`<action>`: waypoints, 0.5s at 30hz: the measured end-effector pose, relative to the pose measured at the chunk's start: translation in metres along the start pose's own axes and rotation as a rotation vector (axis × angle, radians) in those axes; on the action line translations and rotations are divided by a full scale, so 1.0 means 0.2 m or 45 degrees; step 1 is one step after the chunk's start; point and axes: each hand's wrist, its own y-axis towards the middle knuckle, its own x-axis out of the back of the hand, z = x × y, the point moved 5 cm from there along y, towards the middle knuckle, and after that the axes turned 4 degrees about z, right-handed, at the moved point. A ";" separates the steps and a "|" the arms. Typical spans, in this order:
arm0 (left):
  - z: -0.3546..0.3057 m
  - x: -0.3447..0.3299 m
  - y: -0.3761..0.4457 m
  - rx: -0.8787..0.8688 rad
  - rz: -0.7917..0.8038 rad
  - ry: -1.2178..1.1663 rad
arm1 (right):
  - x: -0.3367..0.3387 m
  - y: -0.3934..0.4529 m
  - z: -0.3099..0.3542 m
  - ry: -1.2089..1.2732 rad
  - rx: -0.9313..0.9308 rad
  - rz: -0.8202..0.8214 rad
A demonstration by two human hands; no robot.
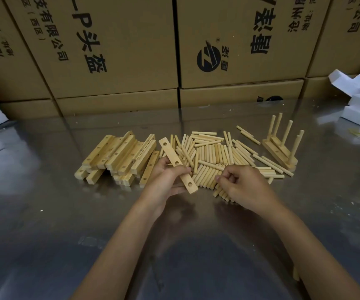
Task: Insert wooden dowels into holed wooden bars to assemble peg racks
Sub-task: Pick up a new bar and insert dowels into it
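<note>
Wood bar (178, 165), three holes, gripped mid-length by left hand (168, 178).
Right hand (237, 184) fingers curled over dowels (209, 156), contents unclear; take one, align squarely with a hole.

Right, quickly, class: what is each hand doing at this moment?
Left hand: grips a holed wooden bar.
Right hand: fingers curled over the loose dowels; whether it pinches one cannot be told.
</note>
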 end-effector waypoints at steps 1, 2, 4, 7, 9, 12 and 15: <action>0.00 0.00 0.00 0.003 0.003 -0.023 | 0.01 0.00 0.00 -0.012 0.006 -0.004; 0.00 0.01 0.00 0.006 -0.006 -0.041 | 0.02 -0.01 0.01 -0.025 0.008 -0.009; 0.00 0.02 0.00 0.004 -0.046 -0.070 | 0.03 -0.01 0.01 -0.028 0.005 -0.014; 0.00 0.04 -0.01 -0.015 -0.080 -0.089 | 0.02 -0.01 0.01 -0.049 0.010 -0.039; 0.00 0.05 -0.01 -0.020 -0.108 -0.129 | 0.02 0.00 0.01 -0.136 0.033 -0.105; 0.01 0.09 0.00 -0.004 -0.184 -0.125 | 0.04 0.03 -0.01 -0.344 0.022 -0.243; 0.01 0.09 0.01 -0.038 -0.125 -0.073 | 0.05 0.13 -0.02 -0.478 -0.032 -0.287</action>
